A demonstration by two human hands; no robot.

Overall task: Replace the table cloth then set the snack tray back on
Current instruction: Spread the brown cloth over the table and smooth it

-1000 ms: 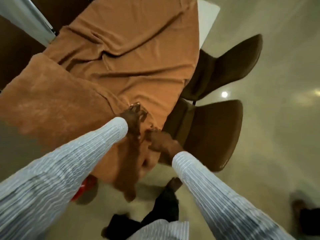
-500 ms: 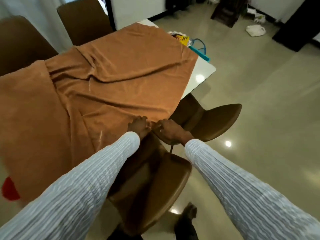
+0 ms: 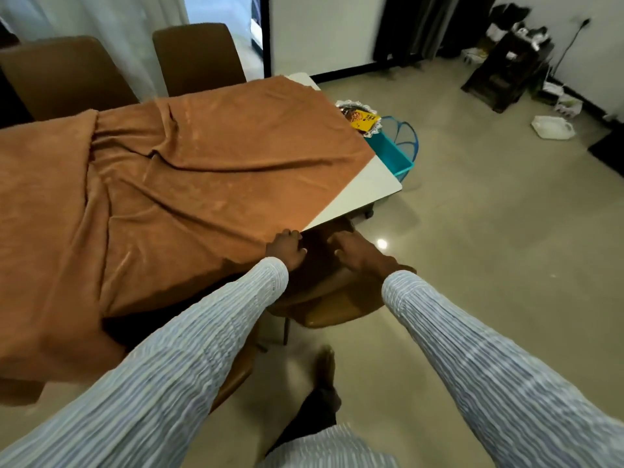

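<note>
A brown table cloth (image 3: pixel 209 170) lies wrinkled over most of the white table (image 3: pixel 369 187), whose right corner is bare. My left hand (image 3: pixel 286 247) grips the cloth's near edge at the table's rim. A little to the right, my right hand (image 3: pixel 354 249) hovers over a chair seat with fingers loosely spread, holding nothing. The snack tray (image 3: pixel 358 117), with a yellow packet on it, sits beyond the table's far right edge on a teal bin (image 3: pixel 391 155); the table hides part of it.
Two brown chairs (image 3: pixel 199 59) stand on the table's far side. Another chair (image 3: pixel 337 309) is tucked in under my hands. A blue mesh basket (image 3: pixel 407 136) stands by the bin. A dark shelf (image 3: pixel 506 69) and a white container (image 3: pixel 552 127) are across the floor.
My right hand has let go of the cloth and moved right, over the chair. My left hand still holds the cloth edge. The view has tilted up toward the room.
</note>
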